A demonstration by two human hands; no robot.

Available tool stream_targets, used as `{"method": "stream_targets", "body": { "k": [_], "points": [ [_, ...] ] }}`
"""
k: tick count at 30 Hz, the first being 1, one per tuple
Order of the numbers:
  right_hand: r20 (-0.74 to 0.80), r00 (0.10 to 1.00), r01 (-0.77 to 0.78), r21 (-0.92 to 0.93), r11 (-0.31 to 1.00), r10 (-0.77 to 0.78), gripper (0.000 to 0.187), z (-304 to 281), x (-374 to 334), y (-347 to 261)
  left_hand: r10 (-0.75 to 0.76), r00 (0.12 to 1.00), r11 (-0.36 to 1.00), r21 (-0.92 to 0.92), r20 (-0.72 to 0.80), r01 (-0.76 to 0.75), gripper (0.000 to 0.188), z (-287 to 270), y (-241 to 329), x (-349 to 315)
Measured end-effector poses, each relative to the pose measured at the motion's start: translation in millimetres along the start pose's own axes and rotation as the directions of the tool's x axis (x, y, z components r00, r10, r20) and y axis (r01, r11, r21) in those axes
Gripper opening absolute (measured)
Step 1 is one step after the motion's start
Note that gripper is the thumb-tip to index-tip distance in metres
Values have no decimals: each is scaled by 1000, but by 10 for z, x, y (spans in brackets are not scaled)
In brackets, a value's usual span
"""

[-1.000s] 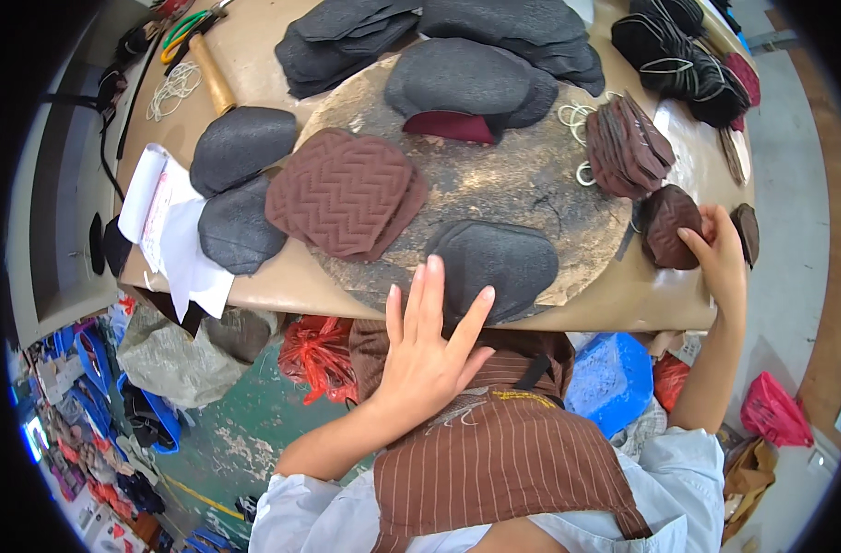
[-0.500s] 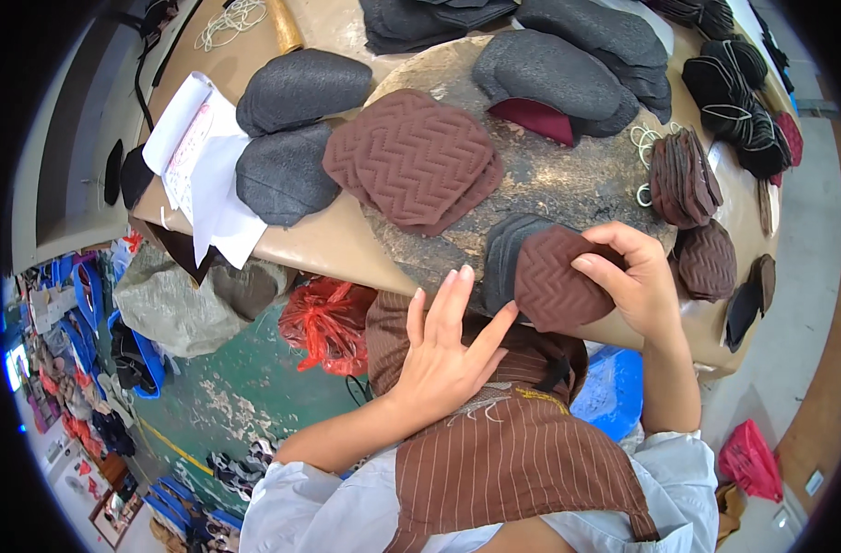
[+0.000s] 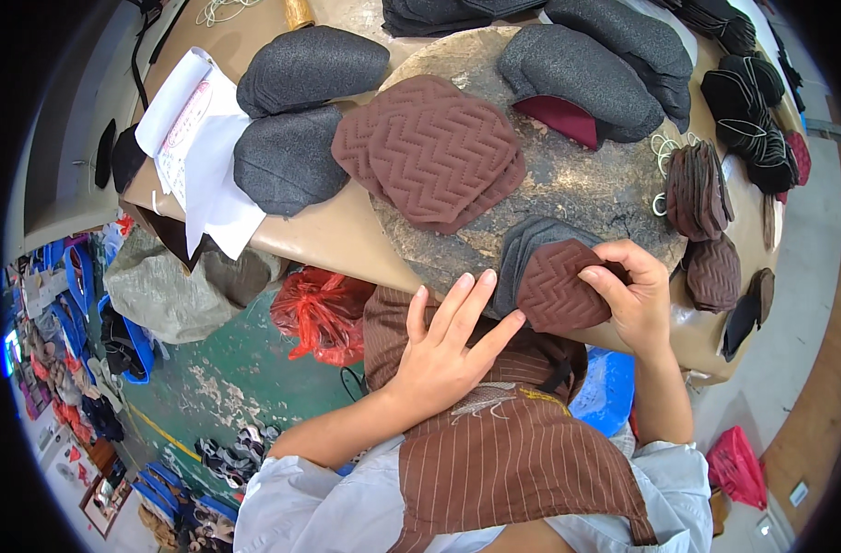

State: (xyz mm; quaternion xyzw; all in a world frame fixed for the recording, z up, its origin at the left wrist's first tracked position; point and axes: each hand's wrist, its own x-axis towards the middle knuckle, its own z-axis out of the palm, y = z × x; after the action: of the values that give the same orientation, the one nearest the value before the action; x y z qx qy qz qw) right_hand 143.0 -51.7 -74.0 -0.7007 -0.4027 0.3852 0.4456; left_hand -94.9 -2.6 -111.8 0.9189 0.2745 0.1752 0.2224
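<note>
A brown zigzag-quilted fabric piece is pinched between the thumb and fingers of my right hand. It partly covers a small stack of dark grey felt-like pieces at the near edge of a round, worn wooden block. My left hand is open with its fingers spread; its fingertips are by the left edge of the held piece, and whether they touch it I cannot tell. Farther up on the block lies a larger stack of brown quilted pieces.
Grey pieces and white papers lie left of the block, more grey stacks at its far side. Tied brown bundles and black bundles are on the right. A red plastic bag sits below the table edge.
The whole view has shifted a little, so the table's things appear slightly higher and mostly farther right. My right hand keeps its pinch on the brown quilted piece; my left hand stays spread beside it.
</note>
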Motion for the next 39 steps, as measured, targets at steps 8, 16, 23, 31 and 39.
{"method": "stream_targets", "body": {
  "k": [8,16,23,31,39],
  "points": [
    [-12,1000,-9,-91,996,8,17,13,38,-49,1,1000,999,-54,2,0,48,14,-33,-24],
    [-91,996,-19,-86,996,11,15,31,-14,-46,58,998,975,217,-5,-56,49,55,-19,8],
    [-50,991,-131,-108,986,126,11,38,58,-141,76,997,970,230,1,-74,48,43,-6,17],
    [-65,990,-136,-141,981,127,18,32,84,-137,329,922,914,176,207,-365,30,-168,-54,481],
    [-87,989,79,-404,911,-124,15,-109,-200,-236,201,950,977,19,238,-211,56,-139,89,644]
  ]
}}
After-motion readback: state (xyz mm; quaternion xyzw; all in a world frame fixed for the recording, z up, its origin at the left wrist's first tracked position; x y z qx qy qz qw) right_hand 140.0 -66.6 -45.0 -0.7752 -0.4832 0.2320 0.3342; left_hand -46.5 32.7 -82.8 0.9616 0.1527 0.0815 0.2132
